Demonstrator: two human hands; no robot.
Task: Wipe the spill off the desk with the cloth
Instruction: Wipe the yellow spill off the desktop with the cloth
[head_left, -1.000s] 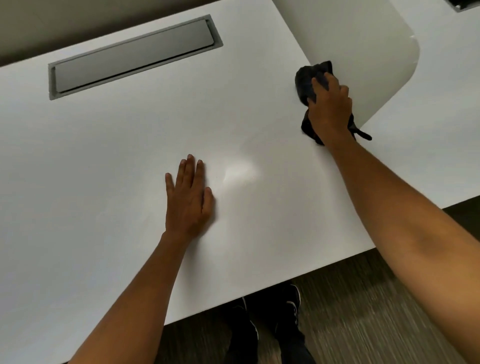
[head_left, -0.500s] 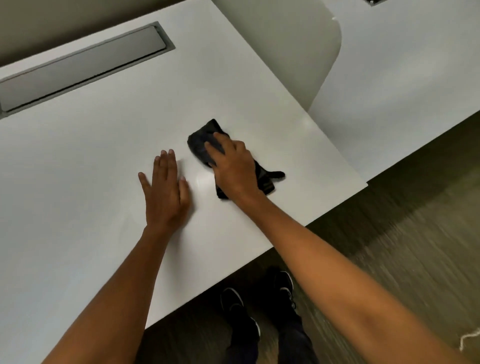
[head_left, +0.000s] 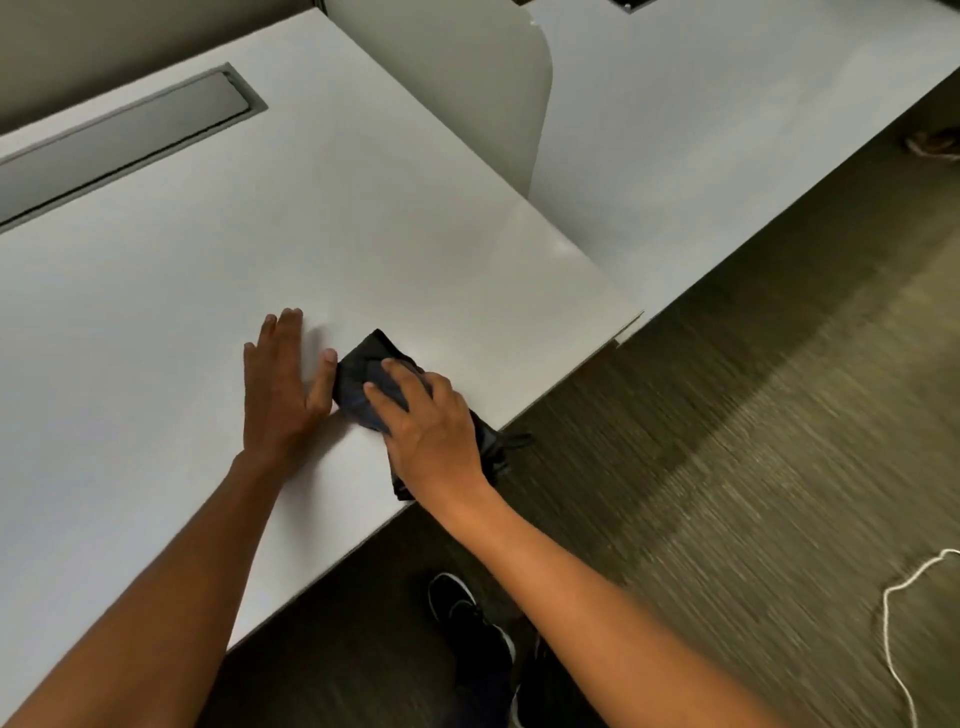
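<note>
A dark grey cloth (head_left: 358, 379) lies crumpled on the white desk (head_left: 363, 234) close to its front edge, with one end hanging over the edge. My right hand (head_left: 431, 431) presses down on the cloth and grips it. My left hand (head_left: 283, 379) rests flat on the desk with fingers spread, its thumb touching the cloth's left side. No spill shows on the desk surface; only a faint sheen appears near the right corner.
A grey cable hatch (head_left: 124, 135) is set into the desk at the back left. A pale divider panel (head_left: 467, 88) separates this desk from a second white desk (head_left: 701, 130) on the right. Below are dark carpet, black shoes (head_left: 462, 613) and a white cord (head_left: 904, 623).
My right hand has dragged the cloth from the far right of the desk toward me, down to the front edge beside my left hand. The left hand stayed flat on the desk.
</note>
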